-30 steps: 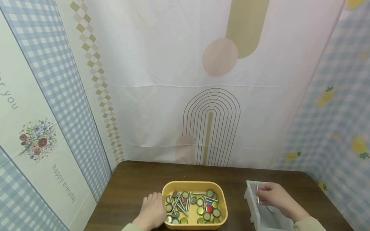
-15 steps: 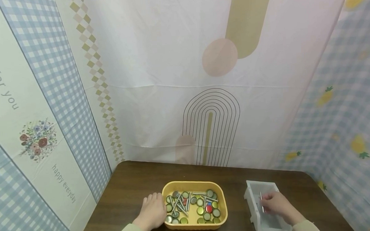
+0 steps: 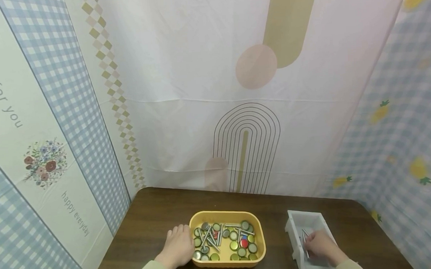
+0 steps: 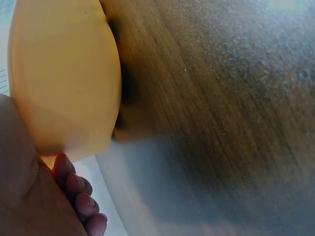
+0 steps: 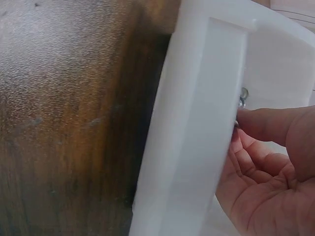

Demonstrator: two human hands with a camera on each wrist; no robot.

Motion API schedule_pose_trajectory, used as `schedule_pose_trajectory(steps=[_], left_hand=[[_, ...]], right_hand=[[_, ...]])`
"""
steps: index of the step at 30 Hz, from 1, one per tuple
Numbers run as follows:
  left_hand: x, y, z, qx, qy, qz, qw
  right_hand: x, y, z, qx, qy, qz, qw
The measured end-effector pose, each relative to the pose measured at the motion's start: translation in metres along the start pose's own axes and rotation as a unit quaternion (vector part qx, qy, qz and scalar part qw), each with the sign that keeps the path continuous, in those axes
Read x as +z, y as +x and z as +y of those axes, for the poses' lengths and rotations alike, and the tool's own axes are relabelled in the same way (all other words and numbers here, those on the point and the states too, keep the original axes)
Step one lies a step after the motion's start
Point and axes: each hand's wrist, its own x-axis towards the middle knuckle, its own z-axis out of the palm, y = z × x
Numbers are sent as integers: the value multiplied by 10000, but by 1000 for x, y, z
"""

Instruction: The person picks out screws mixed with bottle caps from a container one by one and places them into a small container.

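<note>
My right hand (image 3: 322, 245) reaches down into a white plastic bin (image 3: 292, 227) on the right and pinches a long silver screw (image 3: 305, 245) between thumb and fingertips. In the right wrist view the thumb covers most of it. Just beyond the thumb, the round metal end of another piece (image 5: 244, 92) shows inside the bin. On the left, my left hand (image 3: 178, 245) rests against the outer wall of a yellow tub (image 3: 226, 264), fingers loosely extended. Inside that tub lie several silver screws (image 3: 220, 235) mixed with several bottle caps (image 3: 233, 246), mostly green or silver, one red.
Both containers stand on a dark brown wooden table (image 3: 161, 209), with a strip of table between them. A patterned cloth (image 3: 186, 135) hangs behind the table, and checked cloths hang at both sides.
My right hand has lowered the screw into the white bin, tilting and moving slightly toward me. My left hand and the yellow tub have stayed where they were.
</note>
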Motion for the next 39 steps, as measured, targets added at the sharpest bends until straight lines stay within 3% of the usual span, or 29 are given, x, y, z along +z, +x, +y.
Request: schedule_pose_trajectory(steps=[11,24,34,39], left_hand=[[5,1,-2,34,35,179,9998],[2,-2,0,41,-21,128,9999],[-3,-3,2,27,-24,-21,10000],[-4,-2,3,21,-26,-17,10000]], right_hand=[[-1,-2,1,156,-354,-341,9987],[-6,-1,-2,30,-375,-174,9991],[-33,-1,-39,105,459,-147,9988],[-32,-8,-67,-217,932,-148,9953]])
